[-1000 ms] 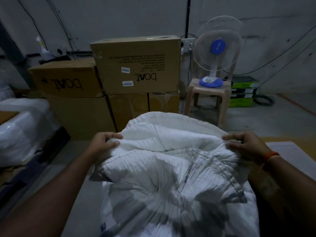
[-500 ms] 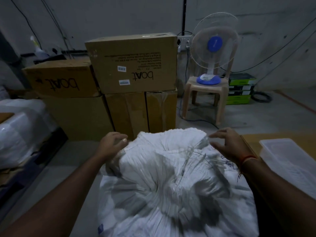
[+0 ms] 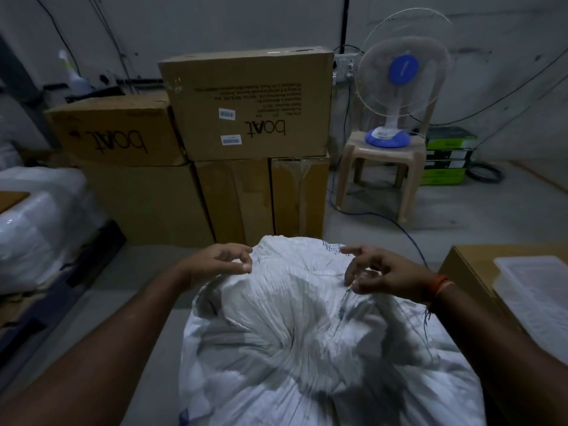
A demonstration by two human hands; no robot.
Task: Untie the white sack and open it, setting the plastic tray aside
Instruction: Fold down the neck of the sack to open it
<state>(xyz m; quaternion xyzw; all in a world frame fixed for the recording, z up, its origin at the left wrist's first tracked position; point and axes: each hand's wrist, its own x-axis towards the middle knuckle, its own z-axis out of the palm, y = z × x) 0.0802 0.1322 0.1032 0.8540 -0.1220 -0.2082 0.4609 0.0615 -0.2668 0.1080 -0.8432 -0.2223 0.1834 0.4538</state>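
Observation:
The white woven sack (image 3: 307,339) stands in front of me, its top crumpled and folded down, with loose threads near its right side. My left hand (image 3: 218,262) hovers at the sack's upper left edge with loosely curled fingers, the thumb tip touching the fabric. At the upper right, my right hand (image 3: 381,272) has its fingers bent like a claw, and their tips rest on the fabric by the threads. Neither hand holds a fold. The clear plastic tray (image 3: 538,290) lies on a cardboard box (image 3: 464,272) at the right.
Stacked brown cardboard boxes (image 3: 246,103) stand behind the sack. A table fan (image 3: 399,87) sits on a beige plastic stool (image 3: 381,161), with green boxes (image 3: 448,155) beside it. A blue cable (image 3: 408,241) crosses the floor. White wrapped bundles (image 3: 40,222) lie at the left.
Both hands let go of the sack's top fabric, and it dropped and crumpled. My view shifted, so the tray on the box at the right came into sight.

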